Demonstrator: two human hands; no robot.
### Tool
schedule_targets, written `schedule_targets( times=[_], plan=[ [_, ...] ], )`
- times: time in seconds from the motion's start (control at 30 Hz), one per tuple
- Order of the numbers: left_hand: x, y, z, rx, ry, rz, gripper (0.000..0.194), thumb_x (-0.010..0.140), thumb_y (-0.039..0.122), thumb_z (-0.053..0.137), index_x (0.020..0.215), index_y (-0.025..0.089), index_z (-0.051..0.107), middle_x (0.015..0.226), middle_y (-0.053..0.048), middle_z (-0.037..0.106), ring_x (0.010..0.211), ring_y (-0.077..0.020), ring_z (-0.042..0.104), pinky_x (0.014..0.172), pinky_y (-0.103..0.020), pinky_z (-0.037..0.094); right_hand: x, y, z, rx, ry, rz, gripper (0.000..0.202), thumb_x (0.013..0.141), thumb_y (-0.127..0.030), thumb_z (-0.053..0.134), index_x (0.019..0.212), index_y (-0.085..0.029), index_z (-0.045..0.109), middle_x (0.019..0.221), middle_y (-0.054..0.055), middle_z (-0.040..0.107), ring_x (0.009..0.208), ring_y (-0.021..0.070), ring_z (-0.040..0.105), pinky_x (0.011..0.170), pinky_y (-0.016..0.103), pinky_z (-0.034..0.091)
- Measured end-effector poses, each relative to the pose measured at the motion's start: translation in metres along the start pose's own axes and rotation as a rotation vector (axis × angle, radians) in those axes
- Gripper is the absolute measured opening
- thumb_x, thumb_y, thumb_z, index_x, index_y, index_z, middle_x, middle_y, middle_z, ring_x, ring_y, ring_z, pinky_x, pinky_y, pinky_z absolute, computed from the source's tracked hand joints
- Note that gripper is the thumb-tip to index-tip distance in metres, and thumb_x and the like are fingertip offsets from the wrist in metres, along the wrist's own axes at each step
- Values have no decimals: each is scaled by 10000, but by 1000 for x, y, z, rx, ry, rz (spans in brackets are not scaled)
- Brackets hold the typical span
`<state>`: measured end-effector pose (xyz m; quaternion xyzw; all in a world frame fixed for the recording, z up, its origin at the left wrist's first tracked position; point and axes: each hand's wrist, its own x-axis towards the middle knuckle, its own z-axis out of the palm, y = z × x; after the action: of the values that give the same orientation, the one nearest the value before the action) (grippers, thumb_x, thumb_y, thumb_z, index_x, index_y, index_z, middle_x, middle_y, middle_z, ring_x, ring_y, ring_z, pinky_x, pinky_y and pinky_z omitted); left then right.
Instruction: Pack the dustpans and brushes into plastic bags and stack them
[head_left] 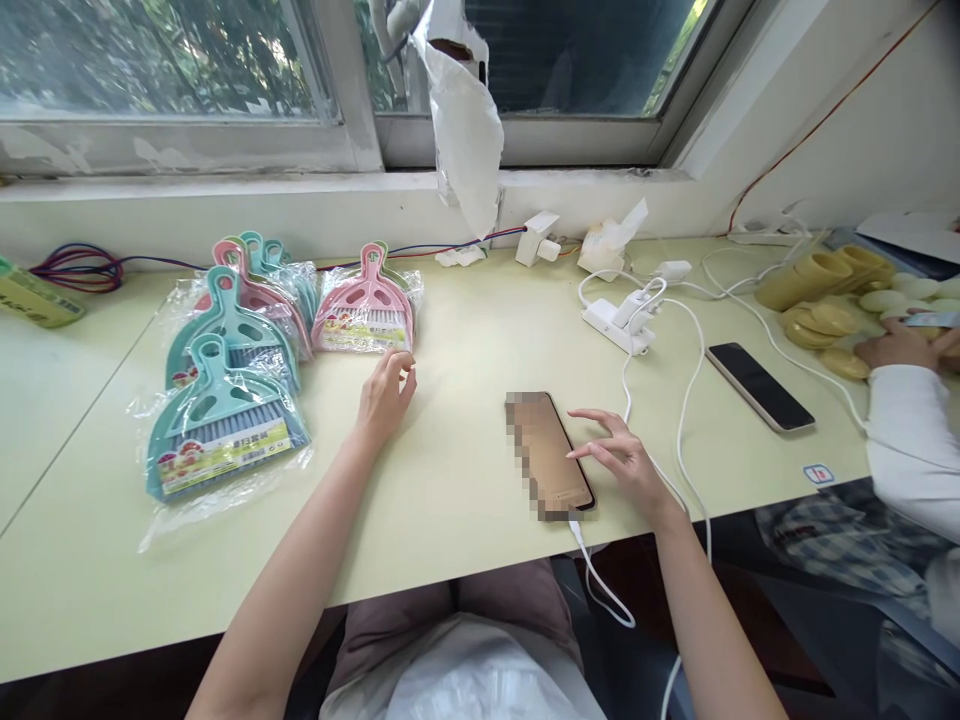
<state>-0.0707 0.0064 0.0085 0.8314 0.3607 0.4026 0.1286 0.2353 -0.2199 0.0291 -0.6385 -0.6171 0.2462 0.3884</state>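
Note:
A smartphone (pixel 546 450) lies on the table with its screen lit and partly blurred, a white charging cable (pixel 600 580) plugged into its lower end. Over its right edge hovers my right hand (pixel 619 455), fingers spread, fingertips at or just above the screen. My left hand (pixel 388 395) rests on the table with loosely curled fingers and nothing visible in them. Just beyond it is a pink dustpan-and-brush set (pixel 366 310) in clear wrapping, close to its fingertips. Further left, several wrapped sets overlap, the nearest a teal dustpan-and-brush set (pixel 217 425).
A white power strip (pixel 619 325) with plugs and cables sits right of centre. Another phone (pixel 759 388) lies dark at the right. A co-worker's hand (pixel 900 345) is near yellow cylinders and discs (pixel 825 320). A coiled wire (pixel 79 268) and a yellow-green box (pixel 37 295) are far left.

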Motion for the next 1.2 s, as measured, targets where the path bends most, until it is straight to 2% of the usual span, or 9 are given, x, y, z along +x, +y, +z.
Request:
schedule_targets(
  times=[0.17,0.37,0.5,0.7,0.9,1.07,1.2],
  plan=[
    [-1,-4,0,-10,36,-73,275,834,127,512,1083,235,470,860,10,610,763,-132,585,711,-270,495,1,-1,0,-5,-14,-6,308,914,-424,481,814,-348,762,1317,-8,551,1278,281,408,1110,530,261],
    [-2,-3,-1,62,62,-85,158,824,146,524,954,225,480,869,-2,555,696,-127,544,677,-270,464,1,-1,0,-19,-24,-7,306,908,-437,486,812,-348,764,1316,-3,553,1282,289,403,1109,549,268],
    [-1,-3,0,92,71,-72,159,831,142,491,966,220,457,831,-7,524,695,-145,530,683,-284,447,1,-1,0,-22,-26,-10,307,905,-437,490,803,-348,766,1313,-4,559,1275,296,414,1106,550,280],
    [-2,-7,3,104,61,-45,196,820,131,471,985,222,417,918,-32,536,774,-162,555,712,-295,438,2,-3,0,-26,-22,-14,305,904,-432,493,798,-346,766,1304,2,565,1272,294,419,1103,549,284],
    [-3,-7,2,133,91,-71,167,824,239,574,923,226,440,769,20,501,667,-140,514,643,-266,414,1,-2,0,-36,-42,-21,309,907,-429,486,813,-340,767,1317,7,555,1276,301,415,1098,563,288],
    [-1,-5,0,54,77,-62,188,870,210,534,1049,229,477,896,-14,599,767,-146,559,683,-267,453,2,1,1,-43,-47,-30,309,909,-420,481,816,-348,766,1326,-2,548,1277,304,416,1098,567,281],
    [0,-5,0,27,76,-65,260,861,161,525,1107,236,484,868,-7,627,780,-158,556,685,-274,463,2,1,1,-45,-53,-29,315,910,-426,477,821,-342,767,1327,4,549,1279,305,415,1096,571,286]
  ],
)
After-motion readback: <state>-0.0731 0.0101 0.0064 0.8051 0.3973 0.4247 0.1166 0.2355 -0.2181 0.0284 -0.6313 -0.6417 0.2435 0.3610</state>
